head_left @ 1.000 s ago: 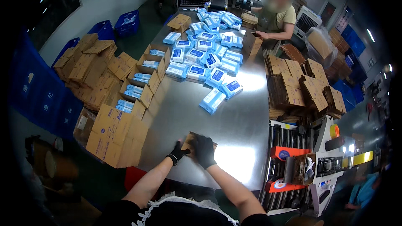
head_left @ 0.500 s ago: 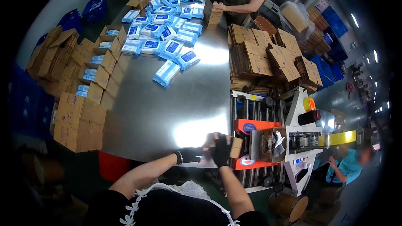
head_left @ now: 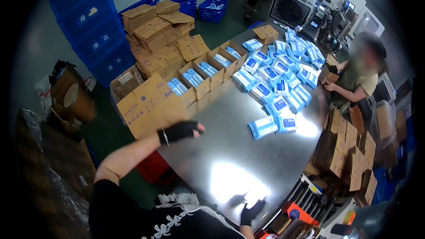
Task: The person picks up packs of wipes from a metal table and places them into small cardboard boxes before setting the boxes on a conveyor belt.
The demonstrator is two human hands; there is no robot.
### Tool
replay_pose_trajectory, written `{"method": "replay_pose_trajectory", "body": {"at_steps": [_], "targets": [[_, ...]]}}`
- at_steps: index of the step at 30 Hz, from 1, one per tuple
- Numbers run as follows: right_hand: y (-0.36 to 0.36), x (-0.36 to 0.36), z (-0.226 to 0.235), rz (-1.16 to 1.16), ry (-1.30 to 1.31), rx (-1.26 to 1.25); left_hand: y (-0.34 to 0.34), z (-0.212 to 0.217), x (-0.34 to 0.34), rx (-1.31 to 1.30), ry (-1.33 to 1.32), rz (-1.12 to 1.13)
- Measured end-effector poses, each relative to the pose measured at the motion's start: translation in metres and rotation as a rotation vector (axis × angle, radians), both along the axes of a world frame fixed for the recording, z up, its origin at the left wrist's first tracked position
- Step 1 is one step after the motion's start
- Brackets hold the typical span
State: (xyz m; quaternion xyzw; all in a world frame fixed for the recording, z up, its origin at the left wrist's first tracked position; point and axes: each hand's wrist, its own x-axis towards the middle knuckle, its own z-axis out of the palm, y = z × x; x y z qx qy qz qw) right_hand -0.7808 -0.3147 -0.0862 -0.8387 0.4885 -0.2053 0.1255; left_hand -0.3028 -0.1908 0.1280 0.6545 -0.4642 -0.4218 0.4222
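A packing room with blue crates (head_left: 99,40) stacked along the wall, and in the middle a long steel worktop (head_left: 234,150) shining under the lamps. At its left edge stands a row of open cartons (head_left: 208,73), each already holding upright blue-and-white packs; nearer the person sits a closed carton (head_left: 148,106), flaps down. Behind the row, flat cardboard (head_left: 159,31) is piled high. More folded cardboard (head_left: 341,150) is stacked at the right side of the worktop.

The left hand (head_left: 179,130), in a black fingerless glove, reaches out over the worktop's left edge just beside the closed carton, its fingers loosely spread and holding nothing. The right hand (head_left: 251,210), also gloved, is low at the near edge of the worktop; it appears empty, but whether its fingers are open or curled I cannot tell.

As a judgement, the packing is partly done: several cartons are filled and one closed, while a large heap of loose packs (head_left: 279,79) still lies over the far half of the worktop, with two packs (head_left: 272,126) nearest the person. A co-worker (head_left: 358,79) sits at the far right, working on cardboard.
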Motion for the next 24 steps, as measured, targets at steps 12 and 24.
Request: {"method": "replay_pose_trajectory", "body": {"at_steps": [12, 24], "targets": [[-0.017, 0.606, 0.136, 0.866, -0.424, 0.105, -0.173, -0.022, 0.315, 0.089, -0.893, 0.159], [-0.075, 0.651, 0.007, 0.440, -0.275, 0.298, -0.416, -0.084, 0.347, 0.390, -1.191, 0.047]]}}
